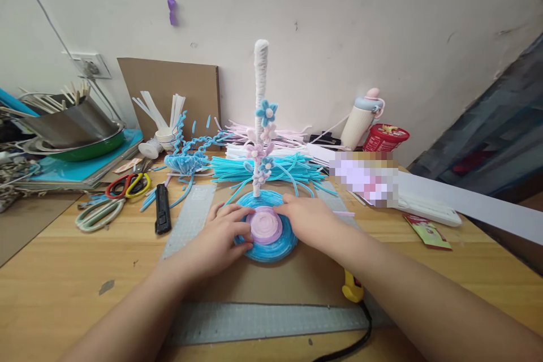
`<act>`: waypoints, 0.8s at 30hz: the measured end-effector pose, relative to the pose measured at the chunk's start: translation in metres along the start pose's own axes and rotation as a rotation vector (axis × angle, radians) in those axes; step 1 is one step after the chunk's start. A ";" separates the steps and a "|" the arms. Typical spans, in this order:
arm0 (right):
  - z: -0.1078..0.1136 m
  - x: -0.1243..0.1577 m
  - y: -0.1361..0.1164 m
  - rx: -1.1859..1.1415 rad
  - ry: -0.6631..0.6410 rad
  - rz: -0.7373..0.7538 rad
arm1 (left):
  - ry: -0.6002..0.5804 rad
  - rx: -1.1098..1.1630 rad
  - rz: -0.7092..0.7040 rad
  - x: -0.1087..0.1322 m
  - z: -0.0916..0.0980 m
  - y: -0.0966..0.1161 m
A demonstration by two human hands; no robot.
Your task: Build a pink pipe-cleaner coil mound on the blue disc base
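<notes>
A round pink coil of pipe cleaners (266, 225) with a lilac rim lies on top of a larger blue pipe-cleaner disc (275, 253). My left hand (231, 231) holds the pink coil's left edge, with its fingers bent over the blue disc. On the other side, my right hand (304, 219) grips the coil's upper right edge; some of its fingers are hidden. Behind the coil, a white-wrapped post (261, 70) rises upright from the back of the blue disc. Blue and pale pink fuzzy flowers (267, 113) run along it.
Cardboard (237, 288) on a grey cutting mat (254, 319) lies beneath. Blue pipe cleaners (271, 168) are heaped behind. Left are a black utility knife (162, 209) and scissors (99, 215); a yellow corded tool (352, 287) lies under my right forearm. A bottle (360, 121) stands back right.
</notes>
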State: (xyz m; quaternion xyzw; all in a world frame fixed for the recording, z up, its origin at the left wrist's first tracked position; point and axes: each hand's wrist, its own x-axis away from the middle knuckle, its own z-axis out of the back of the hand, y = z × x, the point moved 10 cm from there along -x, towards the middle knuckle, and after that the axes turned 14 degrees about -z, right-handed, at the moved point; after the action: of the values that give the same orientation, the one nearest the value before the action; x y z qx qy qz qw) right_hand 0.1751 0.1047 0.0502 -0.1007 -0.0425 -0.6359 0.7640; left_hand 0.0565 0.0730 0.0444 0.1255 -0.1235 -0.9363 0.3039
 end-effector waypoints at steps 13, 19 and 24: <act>-0.010 0.020 0.010 -0.231 -0.056 -0.034 | 0.003 0.006 0.002 0.001 -0.003 -0.003; -0.015 0.030 0.015 -0.303 -0.083 -0.064 | 0.013 0.016 0.004 0.001 -0.003 -0.004; -0.018 0.038 0.015 -0.359 -0.079 -0.064 | 0.019 0.017 0.007 0.001 -0.004 -0.004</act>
State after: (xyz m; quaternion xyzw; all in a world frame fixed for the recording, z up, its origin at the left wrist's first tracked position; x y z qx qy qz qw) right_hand 0.1959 0.0674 0.0381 -0.2588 0.0386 -0.6529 0.7108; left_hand 0.0551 0.0752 0.0394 0.1365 -0.1289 -0.9329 0.3073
